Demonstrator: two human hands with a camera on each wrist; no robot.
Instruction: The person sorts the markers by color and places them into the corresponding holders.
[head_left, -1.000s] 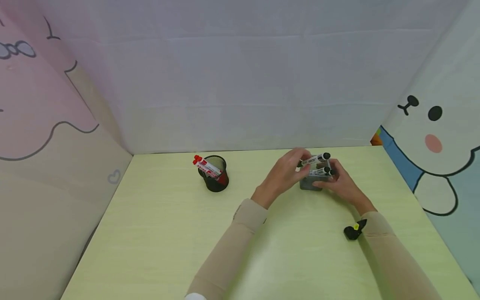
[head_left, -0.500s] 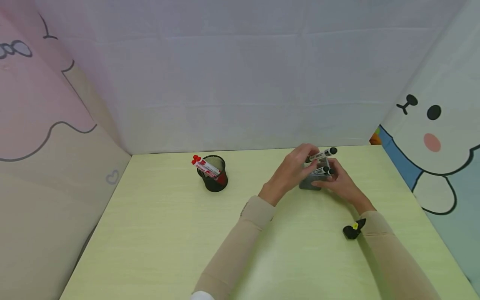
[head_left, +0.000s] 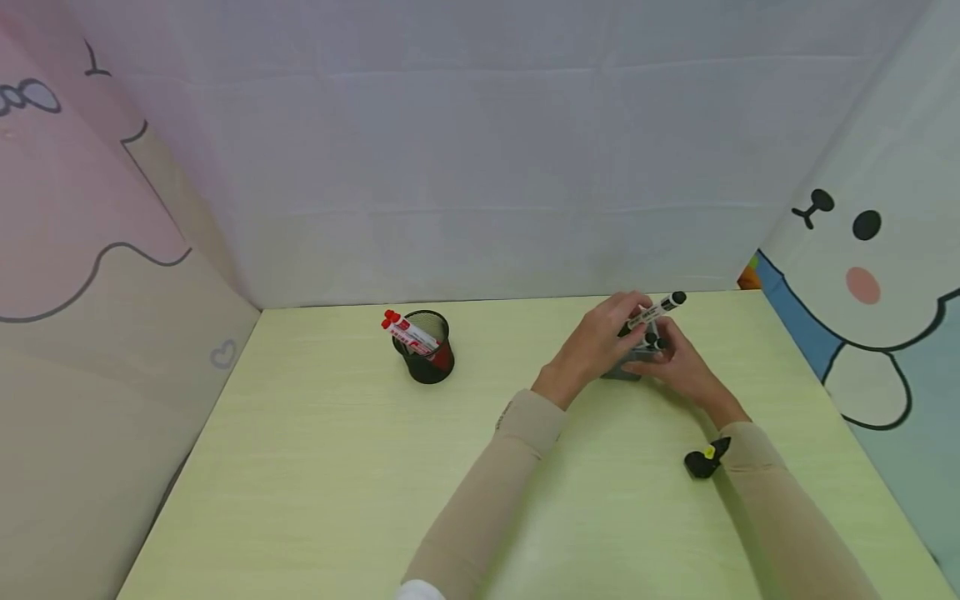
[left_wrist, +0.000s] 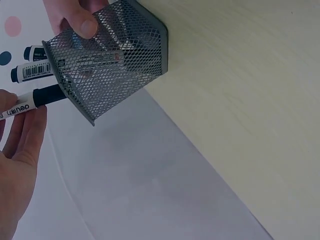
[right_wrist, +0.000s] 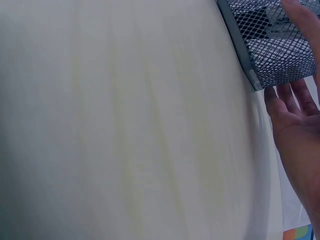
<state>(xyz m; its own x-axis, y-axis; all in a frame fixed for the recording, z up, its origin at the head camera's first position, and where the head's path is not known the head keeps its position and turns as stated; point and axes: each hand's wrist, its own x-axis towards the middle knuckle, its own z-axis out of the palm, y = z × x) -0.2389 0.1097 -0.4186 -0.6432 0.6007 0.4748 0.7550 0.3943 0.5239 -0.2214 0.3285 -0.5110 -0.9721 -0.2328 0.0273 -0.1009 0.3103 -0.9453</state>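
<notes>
My left hand (head_left: 596,346) pinches a white marker (head_left: 654,312) with black ends, tilted over a grey mesh pen holder (head_left: 621,372). In the left wrist view, the held marker's black cap (left_wrist: 49,95) is right at the holder's rim, between thumb and fingertips. Two more black-capped markers (left_wrist: 35,71) stick out of the holder. My right hand (head_left: 684,367) grips the holder from the right; in the right wrist view its thumb lies along the mesh wall (right_wrist: 280,60) and its fingers are behind. Part of the holder is hidden by the left hand in the head view.
A round black mesh pen cup (head_left: 429,371) with red-capped markers (head_left: 408,329) stands at the back left of the pale wooden table (head_left: 337,467). A white cloth (head_left: 480,167) hangs behind the table's far edge. A black device (head_left: 702,464) sits by the right wrist.
My left hand has moved to the right, and the pinched marker has shifted right and slightly up with it. The right hand keeps its grip on the holder, almost unmoved.
</notes>
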